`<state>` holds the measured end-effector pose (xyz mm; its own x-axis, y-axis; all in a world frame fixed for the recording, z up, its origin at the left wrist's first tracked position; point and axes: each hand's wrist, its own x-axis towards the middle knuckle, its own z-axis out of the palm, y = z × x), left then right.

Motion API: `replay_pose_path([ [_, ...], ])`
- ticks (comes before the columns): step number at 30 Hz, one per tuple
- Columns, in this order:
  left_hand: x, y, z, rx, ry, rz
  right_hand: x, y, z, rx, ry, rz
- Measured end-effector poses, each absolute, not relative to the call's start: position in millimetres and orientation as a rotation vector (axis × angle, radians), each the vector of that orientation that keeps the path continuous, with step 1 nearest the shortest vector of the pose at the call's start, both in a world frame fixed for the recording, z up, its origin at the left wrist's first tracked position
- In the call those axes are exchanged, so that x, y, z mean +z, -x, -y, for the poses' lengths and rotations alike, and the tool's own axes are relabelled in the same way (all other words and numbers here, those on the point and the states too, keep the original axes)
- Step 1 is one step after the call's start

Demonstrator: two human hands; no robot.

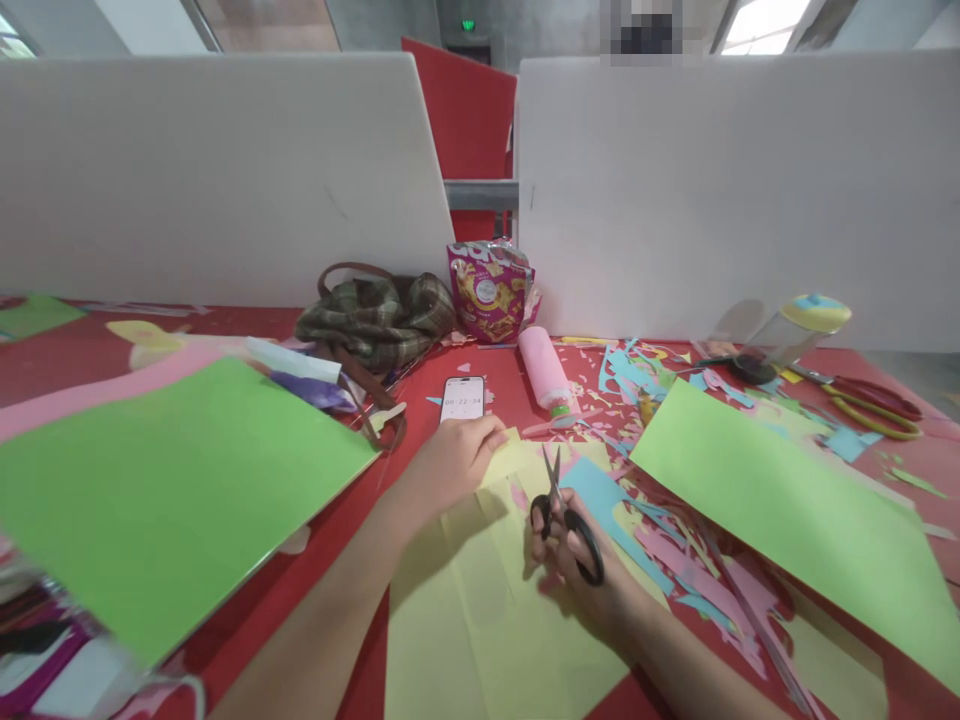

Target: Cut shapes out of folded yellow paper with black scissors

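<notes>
My right hand (574, 550) has its fingers in the black handles of small scissors (553, 475), whose slightly parted blades point away from me. Beyond the large pale yellow sheets (510, 640), my left hand (457, 460) is closed with fingertips on a small yellow paper piece (501, 460); part of its grip is hidden. The scissor blades are just right of that piece, apart from my left fingers. A phone (462, 398) showing a timer lies just past my left hand.
Green sheets lie left (187, 490) and right (795, 520). Coloured paper scraps (697, 560) litter the red table. Behind are a plaid bag (375, 315), snack pouch (491, 290) and pink bottle (543, 365). Larger scissors (874, 400) lie far right. White partitions (225, 180) rise behind.
</notes>
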<state>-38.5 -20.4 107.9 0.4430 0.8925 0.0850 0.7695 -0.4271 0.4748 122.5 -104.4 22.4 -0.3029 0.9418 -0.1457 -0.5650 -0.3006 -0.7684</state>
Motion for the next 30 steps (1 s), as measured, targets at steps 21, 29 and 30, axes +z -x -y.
replay_pose_path([
  [21,99,30,22,0.576,-2.218,-1.358,18,-127,105,1.931,0.716,0.797],
  [29,96,30,20,0.540,-2.200,-1.354,20,-127,102,1.922,0.716,0.805],
  [30,96,30,20,0.538,-2.200,-1.352,21,-127,102,1.923,0.718,0.814],
])
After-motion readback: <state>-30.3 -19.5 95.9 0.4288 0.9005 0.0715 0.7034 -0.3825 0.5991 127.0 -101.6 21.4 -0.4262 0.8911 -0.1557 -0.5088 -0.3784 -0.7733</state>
